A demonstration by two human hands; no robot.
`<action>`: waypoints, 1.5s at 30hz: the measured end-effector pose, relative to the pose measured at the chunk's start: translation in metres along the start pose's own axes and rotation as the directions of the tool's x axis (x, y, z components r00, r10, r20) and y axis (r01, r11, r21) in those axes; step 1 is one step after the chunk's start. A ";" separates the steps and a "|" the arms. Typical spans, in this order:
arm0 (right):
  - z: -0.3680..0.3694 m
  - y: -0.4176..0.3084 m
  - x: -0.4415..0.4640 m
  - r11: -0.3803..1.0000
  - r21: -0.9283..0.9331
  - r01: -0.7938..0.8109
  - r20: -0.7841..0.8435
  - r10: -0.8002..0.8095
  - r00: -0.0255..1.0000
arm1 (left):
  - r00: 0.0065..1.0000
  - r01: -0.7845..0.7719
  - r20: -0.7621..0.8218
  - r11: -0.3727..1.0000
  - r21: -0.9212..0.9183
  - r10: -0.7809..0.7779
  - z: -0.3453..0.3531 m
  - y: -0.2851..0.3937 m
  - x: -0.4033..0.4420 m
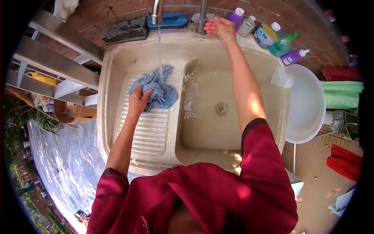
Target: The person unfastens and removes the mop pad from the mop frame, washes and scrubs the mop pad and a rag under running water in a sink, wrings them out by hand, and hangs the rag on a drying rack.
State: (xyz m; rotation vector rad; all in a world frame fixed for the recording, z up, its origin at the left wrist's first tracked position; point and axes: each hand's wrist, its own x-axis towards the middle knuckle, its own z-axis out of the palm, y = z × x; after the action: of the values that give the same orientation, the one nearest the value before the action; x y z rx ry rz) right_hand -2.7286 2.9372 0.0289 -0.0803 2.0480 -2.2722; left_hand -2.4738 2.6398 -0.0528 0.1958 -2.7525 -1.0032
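Observation:
A wet blue cloth (pixel 160 90) lies bunched on the ribbed washboard (pixel 150 136) in the left part of the sink. Water runs onto it from the metal spout (pixel 157 17) above. My left hand (pixel 139 100) grips the near left edge of the cloth between thumb and fingers. At the back rim, my right hand (pixel 221 29) holds nothing; its fingers stretch left, close beside the upright metal faucet post (pixel 202 19). Whether the fingertips touch the post, I cannot tell.
Behind the sink (pixel 102 128) stand a dark block (pixel 125 31), a blue scrub brush (pixel 168 19) and several bottles, including a green one (pixel 281 46). A white basin (pixel 306 105) sits at the right. An aluminium ladder (pixel 58 58) leans at the left.

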 end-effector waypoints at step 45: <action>0.018 -0.060 -0.291 0.666 0.599 0.445 -0.544 -0.070 0.836 | 0.992 0.128 0.128 0.074 -0.989 -0.014 0.022 0.286 -0.053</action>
State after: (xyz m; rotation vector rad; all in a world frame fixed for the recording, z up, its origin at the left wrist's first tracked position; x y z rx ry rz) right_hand -2.4385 2.9535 0.0951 0.2848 1.1486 -3.3997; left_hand -2.4427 2.8815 0.1082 0.0300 -1.3674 -2.6849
